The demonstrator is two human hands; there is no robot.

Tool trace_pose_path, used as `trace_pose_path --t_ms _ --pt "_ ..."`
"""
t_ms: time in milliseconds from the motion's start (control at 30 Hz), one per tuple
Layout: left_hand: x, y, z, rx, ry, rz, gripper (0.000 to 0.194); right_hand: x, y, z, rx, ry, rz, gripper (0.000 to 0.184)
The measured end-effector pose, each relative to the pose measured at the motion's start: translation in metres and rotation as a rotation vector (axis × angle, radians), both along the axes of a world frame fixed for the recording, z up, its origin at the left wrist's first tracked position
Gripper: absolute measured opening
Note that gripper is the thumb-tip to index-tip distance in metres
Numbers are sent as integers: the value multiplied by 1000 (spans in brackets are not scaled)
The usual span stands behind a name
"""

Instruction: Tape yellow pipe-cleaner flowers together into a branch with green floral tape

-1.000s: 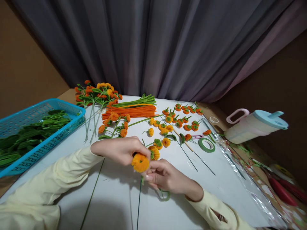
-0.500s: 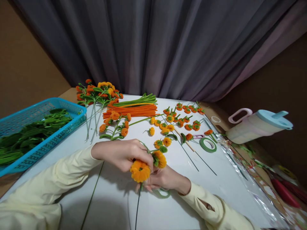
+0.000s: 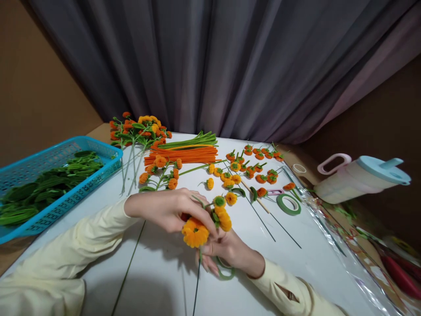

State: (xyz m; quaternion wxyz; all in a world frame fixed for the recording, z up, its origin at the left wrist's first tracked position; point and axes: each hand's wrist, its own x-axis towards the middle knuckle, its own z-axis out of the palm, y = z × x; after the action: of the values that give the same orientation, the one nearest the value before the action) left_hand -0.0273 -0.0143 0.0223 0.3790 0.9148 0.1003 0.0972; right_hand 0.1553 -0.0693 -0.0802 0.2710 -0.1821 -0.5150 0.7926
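Yellow flowers (image 3: 196, 237) held above the counter (image 3: 269, 263)
Left hand (image 3: 176, 211) grips them; right hand (image 3: 232, 249) curls at the wire (image 3: 196, 287), its hold unclear, tape (image 3: 226, 275) just beside.

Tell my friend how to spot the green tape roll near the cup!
Find the pale tumbler with a light-blue lid and pink handle. Left of it, on the white tabletop, lies a round green tape roll with a white core. Unlike the green ring by the bare right hand, no hand is near it.
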Motion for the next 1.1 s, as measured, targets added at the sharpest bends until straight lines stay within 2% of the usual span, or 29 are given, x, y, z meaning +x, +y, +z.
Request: trace_pose_path --t_ms 100,167,233,267,300,367,433,600,700,767,933,1100 --pt "-16 -14 19 69 103 41 57 4 -2 2 9 -28 -8 45" --pt "-30 -33 30 147 107 243 62 6 -3 5 26 -67 -1 47" --pt "-41 -55 33 207 78 530 54 8 -5 10 71 -98 7 50" --pt "-45 -65 31 207 23 627 45 9 -5 12 101 -113 19 52" --pt "-45 -73 27 155 12 686 32 11 -6 15 130 -132 29 52" --pt "-39 -83 10 -61 63 636 14 13 -6 20 190 -176 45 53" --pt "-25 -86 -11 -231 -11 642 17 15 -5 25 254 -218 54 52" --pt "11 -89 -61 -667 -319 999 26 17 -3 30 374 -269 52 52" --pt "22 -92 -76 -1016 -532 983 48 18 -3 27 419 -291 56 54" --pt "25 -92 -80 -1129 -589 949 51 18 -3 25 421 -287 49 54" --pt "28 -86 -77 -1211 -625 934 41 19 -2 21 396 -253 7 51" --pt "28 -83 -79 -1163 -623 984 39 19 0 18 397 -234 -12 49"
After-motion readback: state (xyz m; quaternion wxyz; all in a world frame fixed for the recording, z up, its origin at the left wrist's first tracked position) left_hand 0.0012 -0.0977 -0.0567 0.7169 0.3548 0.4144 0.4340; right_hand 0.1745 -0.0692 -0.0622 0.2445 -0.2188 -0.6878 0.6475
